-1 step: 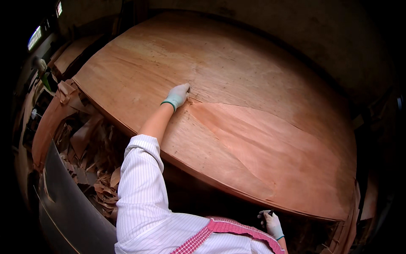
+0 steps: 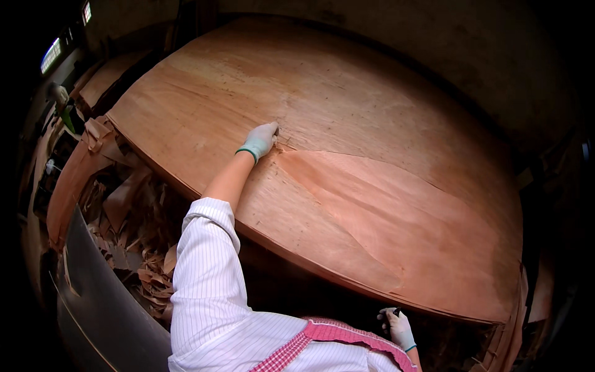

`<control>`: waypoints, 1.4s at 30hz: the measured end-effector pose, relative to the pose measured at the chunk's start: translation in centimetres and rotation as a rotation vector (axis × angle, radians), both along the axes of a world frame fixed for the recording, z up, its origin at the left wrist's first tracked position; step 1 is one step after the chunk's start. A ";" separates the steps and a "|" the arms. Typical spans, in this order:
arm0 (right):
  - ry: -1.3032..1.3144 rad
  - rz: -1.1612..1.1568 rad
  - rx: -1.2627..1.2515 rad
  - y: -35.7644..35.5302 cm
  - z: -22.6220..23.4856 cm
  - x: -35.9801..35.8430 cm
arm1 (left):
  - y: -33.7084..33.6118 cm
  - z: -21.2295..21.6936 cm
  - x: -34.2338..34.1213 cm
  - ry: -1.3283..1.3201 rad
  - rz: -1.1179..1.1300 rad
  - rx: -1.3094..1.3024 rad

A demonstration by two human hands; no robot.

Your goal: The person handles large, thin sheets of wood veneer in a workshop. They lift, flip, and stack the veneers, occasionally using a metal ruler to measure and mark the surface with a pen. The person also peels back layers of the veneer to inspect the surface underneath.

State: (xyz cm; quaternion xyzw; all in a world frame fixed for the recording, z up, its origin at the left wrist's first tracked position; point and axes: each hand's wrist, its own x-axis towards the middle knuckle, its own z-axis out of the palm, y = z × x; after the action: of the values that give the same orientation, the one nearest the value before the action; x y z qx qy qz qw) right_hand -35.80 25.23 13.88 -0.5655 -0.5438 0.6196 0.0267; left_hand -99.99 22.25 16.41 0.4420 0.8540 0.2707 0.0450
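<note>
A large reddish-brown wood veneer sheet (image 2: 204, 105) lies on top of a stack in front of me. Its surface parts in a long, pointed gap, where a paler, pinker veneer layer (image 2: 396, 204) shows. My left hand (image 2: 260, 139), in a white glove with a green cuff, rests on the sheet at the gap's pointed end. Its fingers are curled closed, and what they pinch is mostly hidden. My right hand (image 2: 400, 328), gloved too, is low beside the stack's near edge, closed around a small dark object (image 2: 397, 312) whose kind does not show.
Torn veneer scraps (image 2: 155, 266) are heaped at the left below the stack. Beside them stands a dark curved panel (image 2: 105, 310). A bent veneer piece (image 2: 74, 186) hangs near the stack's left corner. Another person (image 2: 61, 99) is at the far left. A wall (image 2: 458, 43) rises behind the stack.
</note>
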 end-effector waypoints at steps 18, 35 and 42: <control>0.069 0.386 0.057 1.0 5.7 -9.8 | -3.6 -2.2 2.1 0.515 0.281 0.290; 0.073 0.496 -0.076 -1.3 2.5 -11.9 | 0.4 -3.9 5.9 0.306 0.166 0.127; 0.091 0.459 -0.077 -1.4 1.9 -11.3 | -0.9 -1.3 7.7 0.111 0.135 0.399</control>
State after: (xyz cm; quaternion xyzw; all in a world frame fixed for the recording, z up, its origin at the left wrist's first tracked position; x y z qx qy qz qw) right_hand -47.13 23.82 15.74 -0.3991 -0.6324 0.6543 -0.1122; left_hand -92.34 21.32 15.16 0.3982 0.8123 0.4121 -0.1088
